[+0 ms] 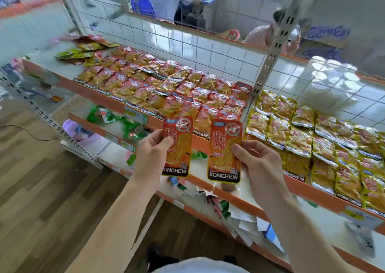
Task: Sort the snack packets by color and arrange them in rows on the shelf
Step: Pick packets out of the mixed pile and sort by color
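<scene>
While standing before a shop shelf (83, 90), a person is holding up two red-orange KONCHEW snack packets close to the camera, one in each hand. The left hand (152, 150) is pinching the left packet (179, 148) along its left edge, with the thumb lying across the front. The right hand (260, 164) is gripping the right packet (226, 150) along its right edge in the same way. Both packets are upright, side by side and not touching, in the air just in front of the shelf's near edge.

Behind them, the red-orange rows (166, 85) are lying flat and overlapping, filling most of the left bay up to a white slotted post (268, 58). To the right of the post, the yellow rows (312, 137) are covering the next bay in a similar neat grid.

At the far left end, a loose pile of green and yellow packets (83, 52) is sitting unsorted. On the lower shelf (239, 197), more green packets (116, 118) and scraps of paper are lying scattered.

The sorting looks mostly done: two colours are already laid out. These two packets probably belong at the near right end of the red-orange block, and the loose pile is waiting to be arranged.
</scene>
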The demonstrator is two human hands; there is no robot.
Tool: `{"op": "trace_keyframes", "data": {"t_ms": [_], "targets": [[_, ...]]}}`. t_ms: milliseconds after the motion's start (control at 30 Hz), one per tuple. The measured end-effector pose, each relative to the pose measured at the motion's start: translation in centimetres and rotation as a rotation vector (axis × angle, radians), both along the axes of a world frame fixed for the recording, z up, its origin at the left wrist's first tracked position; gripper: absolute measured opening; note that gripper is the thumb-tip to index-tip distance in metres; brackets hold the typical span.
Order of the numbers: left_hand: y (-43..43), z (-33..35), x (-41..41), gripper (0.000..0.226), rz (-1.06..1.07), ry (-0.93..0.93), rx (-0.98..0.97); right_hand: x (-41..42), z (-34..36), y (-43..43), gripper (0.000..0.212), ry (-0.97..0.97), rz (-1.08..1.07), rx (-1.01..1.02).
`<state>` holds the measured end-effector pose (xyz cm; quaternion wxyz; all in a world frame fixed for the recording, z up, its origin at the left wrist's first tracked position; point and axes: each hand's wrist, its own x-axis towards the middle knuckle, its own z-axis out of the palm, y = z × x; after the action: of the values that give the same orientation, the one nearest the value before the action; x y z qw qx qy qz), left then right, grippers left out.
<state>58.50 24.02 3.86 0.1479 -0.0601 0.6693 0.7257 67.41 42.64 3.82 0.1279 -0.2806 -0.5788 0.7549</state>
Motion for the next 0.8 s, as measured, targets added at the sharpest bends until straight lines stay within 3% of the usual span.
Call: {"op": "trace_keyframes", "data": {"t_ms": [133, 400, 800], "targets": [[-4.8, -0.5, -3.2, 0.018, -0.015, 0.044, -0.047, -3.4, -0.6, -4.5, 0.009, -0.02, -0.032, 0.042], [-12.4, -0.9, -8.4, 0.013, -0.007, 0.049, -0.064, -8.4, -1.4, -12.4, 0.01, -0.017, -0.028, -0.06], [-11.3, -2.5, -14.4, 0.01, -0.151, -0.02, -0.127, -12.6, -2.1, -12.2, 0.006, -0.056, -0.118, -0.044]]}}
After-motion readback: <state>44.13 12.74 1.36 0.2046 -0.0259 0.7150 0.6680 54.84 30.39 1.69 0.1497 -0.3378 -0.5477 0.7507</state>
